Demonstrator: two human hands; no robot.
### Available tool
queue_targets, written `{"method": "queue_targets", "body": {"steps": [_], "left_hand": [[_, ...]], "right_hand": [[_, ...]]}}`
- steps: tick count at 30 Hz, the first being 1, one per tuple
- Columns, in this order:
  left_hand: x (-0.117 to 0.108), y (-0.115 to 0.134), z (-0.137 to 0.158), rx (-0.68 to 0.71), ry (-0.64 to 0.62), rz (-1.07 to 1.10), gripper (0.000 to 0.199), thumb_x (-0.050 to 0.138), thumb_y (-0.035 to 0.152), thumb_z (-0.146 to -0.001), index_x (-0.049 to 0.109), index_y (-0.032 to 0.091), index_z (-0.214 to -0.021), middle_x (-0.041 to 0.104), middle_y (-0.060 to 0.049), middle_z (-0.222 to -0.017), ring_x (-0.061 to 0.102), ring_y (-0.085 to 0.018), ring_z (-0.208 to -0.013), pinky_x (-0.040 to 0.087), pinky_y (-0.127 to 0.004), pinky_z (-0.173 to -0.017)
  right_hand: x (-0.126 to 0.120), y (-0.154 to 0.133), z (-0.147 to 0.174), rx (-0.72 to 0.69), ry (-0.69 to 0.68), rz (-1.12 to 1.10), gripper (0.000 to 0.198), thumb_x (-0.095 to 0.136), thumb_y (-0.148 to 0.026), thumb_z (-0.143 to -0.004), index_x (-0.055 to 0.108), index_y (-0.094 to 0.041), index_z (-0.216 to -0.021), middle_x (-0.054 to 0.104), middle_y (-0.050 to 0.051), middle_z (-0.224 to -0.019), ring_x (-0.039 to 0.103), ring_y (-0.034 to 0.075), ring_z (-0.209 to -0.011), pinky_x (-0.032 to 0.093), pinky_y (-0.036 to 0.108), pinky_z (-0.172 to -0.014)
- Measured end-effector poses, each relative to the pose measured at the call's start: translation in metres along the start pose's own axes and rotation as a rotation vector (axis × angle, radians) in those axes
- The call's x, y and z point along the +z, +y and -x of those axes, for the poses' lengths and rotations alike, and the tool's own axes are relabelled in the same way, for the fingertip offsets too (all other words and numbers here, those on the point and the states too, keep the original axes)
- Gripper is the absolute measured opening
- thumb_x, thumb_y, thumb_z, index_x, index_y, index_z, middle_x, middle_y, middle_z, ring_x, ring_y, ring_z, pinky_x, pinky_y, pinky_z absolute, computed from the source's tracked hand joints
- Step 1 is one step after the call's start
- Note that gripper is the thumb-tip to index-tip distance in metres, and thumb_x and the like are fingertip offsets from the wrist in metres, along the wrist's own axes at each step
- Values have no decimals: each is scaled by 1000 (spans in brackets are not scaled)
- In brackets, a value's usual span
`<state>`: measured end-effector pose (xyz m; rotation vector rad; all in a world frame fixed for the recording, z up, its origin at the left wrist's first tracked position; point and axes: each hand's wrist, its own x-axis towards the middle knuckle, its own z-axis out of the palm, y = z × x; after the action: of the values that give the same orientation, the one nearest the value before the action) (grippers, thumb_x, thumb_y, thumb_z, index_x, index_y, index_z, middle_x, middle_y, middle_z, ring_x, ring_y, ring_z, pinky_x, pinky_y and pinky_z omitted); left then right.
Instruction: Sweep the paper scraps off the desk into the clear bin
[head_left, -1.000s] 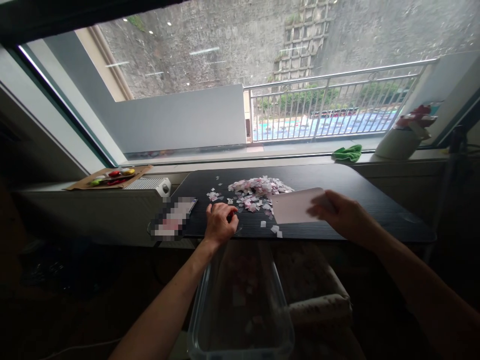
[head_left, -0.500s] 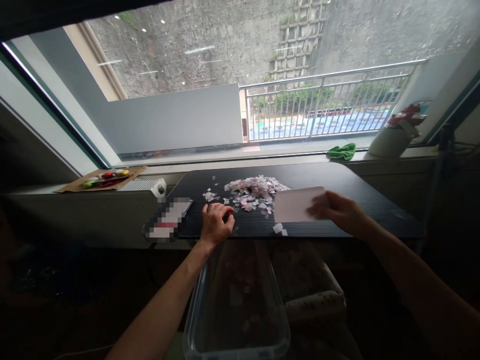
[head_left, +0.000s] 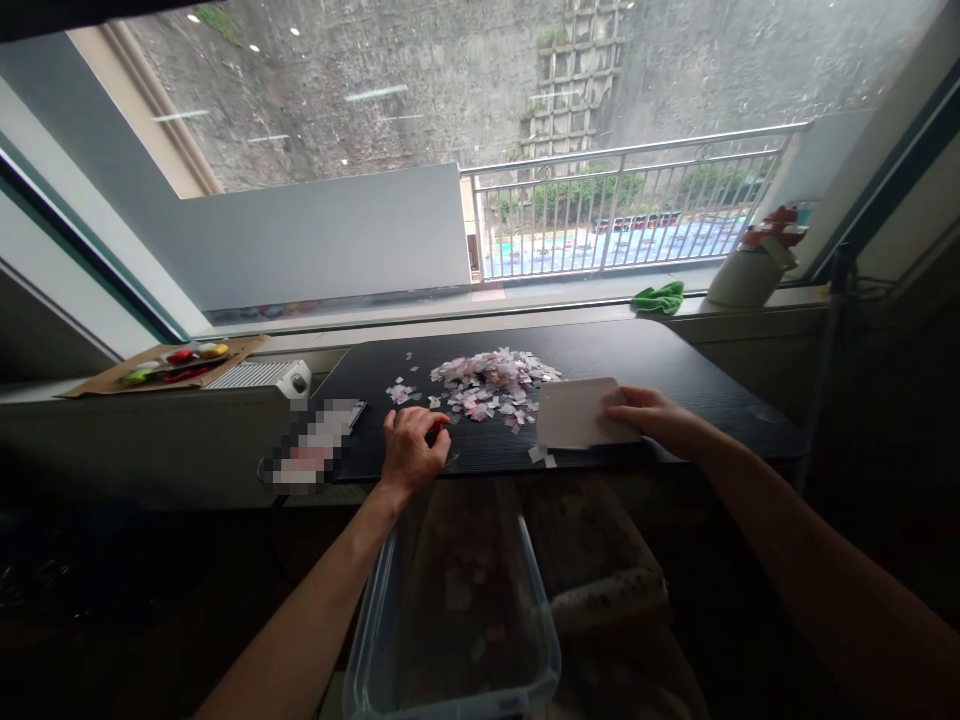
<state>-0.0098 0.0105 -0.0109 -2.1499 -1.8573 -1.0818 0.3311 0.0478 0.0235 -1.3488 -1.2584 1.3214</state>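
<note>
A: ok so what's the right hand [head_left: 667, 418] got hold of?

B: A pale card [head_left: 576, 412]. Thumb and fingers are pinched onto its right end, looks pretty snug. The rest sticks out left over the front half of the black table [head_left: 630, 360], its left end right by the pile of paper bits [head_left: 491, 372]. Can't tell if its bottom edge touches the tabletop tbh.

A: And the pile, where exactly?

B: Around mid-table, slightly closer to the left edge. There's a small scatter [head_left: 400, 393] just left of it, plus a couple of slips [head_left: 538, 455] near the front edge, by the card's lower left corner.

A: What about the left hand [head_left: 414, 448]?

B: Curled up near the front edge, left half, thumb and fingertips close together. A bit of red shows inside the curl, but I can't tell if it's gripping anything.

A: Anything else around?

B: Clear bin [head_left: 553, 655] below the front edge, pale bits dimly visible inside. What looks like a phone [head_left: 319, 440], mostly blurred out, at the front left corner. Green cloth [head_left: 660, 298] past the back edge, on the windowsill [head_left: 360, 335].
</note>
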Motion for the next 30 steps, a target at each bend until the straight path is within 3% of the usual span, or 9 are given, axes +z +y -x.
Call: {"method": "queue_targets", "body": {"steps": [6,12,22,30], "left_hand": [[-1,1,0,-4,-6,-11,16,53,23,-77,68,25,-83,72,-4,-87,61,-27,-104,29,-52,-109],[-2,2,0,-3,-18,-10,18,52,23,-77,68,23,-84,71,-5,-87,61,-27,-104,29,-52,-109],[-1,1,0,1,-8,-19,17,52,24,-77,68,24,-83,72,-4,-87,61,-27,-104,29,-53,-109],[-2,1,0,-3,-12,-7,16,52,24,-77,68,25,-83,72,-4,-87,61,-27,-104,29,-52,-109]], "right_hand": [[-8,-3,6,8,-88,31,18,76,-15,-61,75,-21,-78,78,2,-79,73,20,-70,61,31,-69],[-16,-9,8,-23,-72,23,22,78,-17,-58,75,-21,-79,78,2,-78,72,19,-68,59,29,-64],[4,3,-5,-51,-87,22,20,76,-17,-63,74,-19,-82,78,4,-85,72,20,-74,60,32,-73],[-14,-9,15,-39,-137,44,26,81,-22,-57,75,-21,-82,78,1,-80,72,20,-71,60,31,-68]]}}
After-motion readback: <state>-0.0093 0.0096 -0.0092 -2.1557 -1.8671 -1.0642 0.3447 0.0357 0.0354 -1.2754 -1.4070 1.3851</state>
